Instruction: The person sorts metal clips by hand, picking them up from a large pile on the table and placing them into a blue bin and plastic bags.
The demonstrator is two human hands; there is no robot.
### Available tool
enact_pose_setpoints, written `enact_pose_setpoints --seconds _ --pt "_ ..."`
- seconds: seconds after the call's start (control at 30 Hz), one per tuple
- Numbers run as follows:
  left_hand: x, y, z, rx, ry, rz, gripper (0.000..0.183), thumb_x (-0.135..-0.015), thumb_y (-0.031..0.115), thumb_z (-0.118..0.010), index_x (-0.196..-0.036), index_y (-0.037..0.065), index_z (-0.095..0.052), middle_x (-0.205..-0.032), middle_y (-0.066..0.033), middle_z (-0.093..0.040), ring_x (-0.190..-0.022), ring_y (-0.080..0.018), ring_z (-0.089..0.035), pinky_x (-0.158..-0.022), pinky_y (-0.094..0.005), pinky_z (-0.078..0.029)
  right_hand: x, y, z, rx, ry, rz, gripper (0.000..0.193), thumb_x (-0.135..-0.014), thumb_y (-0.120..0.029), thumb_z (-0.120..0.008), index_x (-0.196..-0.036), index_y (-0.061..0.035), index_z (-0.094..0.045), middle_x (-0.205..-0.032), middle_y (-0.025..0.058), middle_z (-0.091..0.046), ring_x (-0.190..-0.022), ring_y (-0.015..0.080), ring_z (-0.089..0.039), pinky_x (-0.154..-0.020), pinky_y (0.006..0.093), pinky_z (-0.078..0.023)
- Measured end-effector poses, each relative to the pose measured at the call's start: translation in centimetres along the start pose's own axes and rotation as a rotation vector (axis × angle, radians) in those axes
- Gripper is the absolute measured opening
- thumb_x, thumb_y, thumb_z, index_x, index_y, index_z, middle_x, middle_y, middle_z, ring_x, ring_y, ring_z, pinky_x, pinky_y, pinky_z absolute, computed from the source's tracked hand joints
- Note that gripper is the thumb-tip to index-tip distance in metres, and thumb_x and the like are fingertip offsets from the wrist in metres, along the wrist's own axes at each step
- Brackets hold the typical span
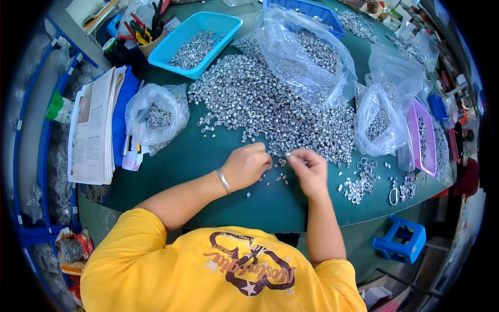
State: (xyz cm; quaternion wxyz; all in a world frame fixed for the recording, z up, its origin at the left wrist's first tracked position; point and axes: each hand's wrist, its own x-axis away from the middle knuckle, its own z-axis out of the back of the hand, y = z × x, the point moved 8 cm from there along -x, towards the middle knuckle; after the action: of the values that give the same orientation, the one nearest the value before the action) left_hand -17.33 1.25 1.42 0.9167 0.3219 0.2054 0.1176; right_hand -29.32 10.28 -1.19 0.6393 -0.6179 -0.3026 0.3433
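A wide heap of small silver metal pieces point(291, 122), some rounded and some ring-like, spreads over the green table point(218, 210). At its near edge my left hand point(247, 165) rests with curled fingers; what they hold, if anything, is hidden. A metal bangle point(223, 182) circles that wrist. To its right, my right hand point(311, 170) pinches a small silver piece point(287, 154) between thumb and forefinger. Several loose silver pieces point(281, 177) lie on the table between and below my hands.
A turquoise basket point(169, 66) and open plastic bags point(150, 114) of metal pieces stand beyond the heap. To the right are a clear bag point(379, 122), a pink tray point(423, 138) and small piles of rings point(364, 182). Papers point(93, 130) stand left; a blue stool point(399, 239) is below.
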Motion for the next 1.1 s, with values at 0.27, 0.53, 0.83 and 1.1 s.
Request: enact_pose_setpoints --seconds 0.27,0.53,0.83,1.1 --pt "1.8 -3.7 -0.7 1.512 0.066 0.717 0.006 -0.080 0.004 -0.056 -0.085 0.003 -0.056 -0.070 -0.0031 -0.054 -0.061 -0.0067 -0.051 -0.049 -0.0205 -0.040 -0.1 -0.5 0.3 0.204 0.008 -0.004 0.008 -0.078 -0.008 -0.064 -0.077 0.0002 -0.064 -0.066 0.0042 -0.060 -0.054 0.0122 -0.053 -0.048 0.0232 -0.042" --pt "-0.2 -2.7 1.2 0.347 0.060 0.363 0.006 -0.074 0.003 -0.064 -0.080 0.003 -0.065 -0.069 -0.0008 -0.052 -0.063 -0.0088 -0.052 -0.056 -0.0244 -0.042 0.0 -0.4 0.0 0.100 -0.015 0.041 0.011 -0.081 -0.011 -0.062 -0.078 0.0000 -0.064 -0.067 0.0029 -0.058 -0.056 0.0118 -0.053 -0.048 0.0249 -0.042" --pt "-2.2 -0.9 -0.9 -0.076 -0.031 0.076 0.010 -0.069 0.008 -0.070 -0.076 0.005 -0.064 -0.074 -0.0085 -0.055 -0.074 -0.0270 -0.058 -0.064 -0.0358 -0.047 -1.7 -1.9 0.9 0.329 0.000 0.016 0.009 -0.078 -0.008 -0.062 -0.082 -0.0022 -0.067 -0.070 0.0091 -0.063 -0.056 0.0212 -0.057 -0.051 0.0294 -0.044" --pt "-1.8 -1.2 -0.7 0.108 -0.044 0.169 0.013 -0.070 0.002 -0.069 -0.082 0.004 -0.063 -0.076 -0.0072 -0.054 -0.069 -0.0205 -0.057 -0.064 -0.0301 -0.047 -2.2 -2.3 -2.1 0.940 -0.051 0.265 0.010 -0.077 -0.012 -0.059 -0.080 -0.0075 -0.067 -0.080 0.0099 -0.063 -0.073 0.0301 -0.061 -0.065 0.0392 -0.050"
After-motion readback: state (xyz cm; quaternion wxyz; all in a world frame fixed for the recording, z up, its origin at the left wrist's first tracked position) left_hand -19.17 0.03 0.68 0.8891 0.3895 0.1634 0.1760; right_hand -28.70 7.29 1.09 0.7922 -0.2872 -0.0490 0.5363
